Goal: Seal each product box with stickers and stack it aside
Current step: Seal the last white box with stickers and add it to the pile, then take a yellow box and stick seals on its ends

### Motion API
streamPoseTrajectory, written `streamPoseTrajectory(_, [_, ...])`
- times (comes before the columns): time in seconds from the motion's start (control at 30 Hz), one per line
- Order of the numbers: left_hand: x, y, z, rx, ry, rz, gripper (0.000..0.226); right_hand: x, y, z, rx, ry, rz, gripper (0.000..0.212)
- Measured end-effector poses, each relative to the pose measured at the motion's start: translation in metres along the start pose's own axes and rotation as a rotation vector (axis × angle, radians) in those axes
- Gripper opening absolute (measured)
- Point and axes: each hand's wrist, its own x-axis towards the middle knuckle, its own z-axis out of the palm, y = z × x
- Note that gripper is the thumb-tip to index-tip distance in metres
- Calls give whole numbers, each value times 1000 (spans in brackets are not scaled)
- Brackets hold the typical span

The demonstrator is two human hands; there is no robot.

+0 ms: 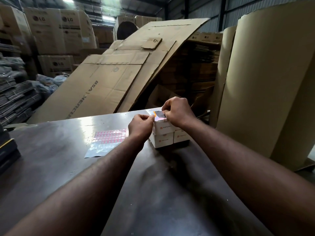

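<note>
Hands meet on a small white top box (pixel 164 128) at the far right edge of a dark, glossy table (pixel 51 159). The box sits on two more white boxes (pixel 162 140), side by side and touching, each with a small red logo on its near face. The left hand (pixel 140 125) has its fingers curled, with thumb and fingertips pinched against the box's upper left edge. The right hand (pixel 177 111) is curled over the top from the right, its thumb and fingertips pressed down on the lid beside a dark printed picture. Between the two hands, on the near top edge, lies a pinkish patch that looks like a sticker (pixel 157 118); whether either hand actually holds it cannot be told. Both forearms reach out over the table. Just left of the boxes, near the left wrist, a sticker sheet (pixel 109 136) lies flat on the table, with rows of small pink-edged rectangles on its far part and shiny bare backing on its near part. A black object (pixel 8 150) sits at the table's left edge. Behind the table, large flattened cardboard sheets (pixel 119 79) lean at a slant, a tall roll of brown corrugated board (pixel 265 82) stands at the right, and big brown cartons (pixel 56 31) are stacked at the back left.
</note>
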Motion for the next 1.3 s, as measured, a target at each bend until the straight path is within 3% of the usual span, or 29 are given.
streamPoseTrajectory(0.2, [-18, 2, -34, 134, -27, 89, 22, -4, -19, 6, 87, 79, -98, 13])
streamPoseTrajectory(0.33, [-34, 2, -91, 384, 63, 365, 4, -12, -51, 29, 205, 79, -162, 11])
streamPoseTrajectory(0.43, [-39, -7, -144, 473, 139, 456, 6, -23, -80, 53, 321, 93, -159, 9])
streamPoseTrajectory(0.6, [-56, -26, -220, 454, 301, 450, 7, -65, -139, 121, 352, -246, -280, 39])
streamPoseTrajectory(0.7, [-66, -40, -251, 437, 352, 429, 10, -88, -181, 156, 430, -337, -311, 44])
streamPoseTrajectory(0.9, [-78, -68, -308, 567, 449, 571, 21, -110, -242, 203, 547, -388, -297, 41])
streamPoseTrajectory(1.03, [-79, -67, -333, 519, 584, 567, 19, -119, -261, 227, 534, -417, -349, 46])
streamPoseTrajectory(1.3, [-71, -62, -387, 496, 864, 577, 14, -103, -309, 241, 728, -249, -331, 40])
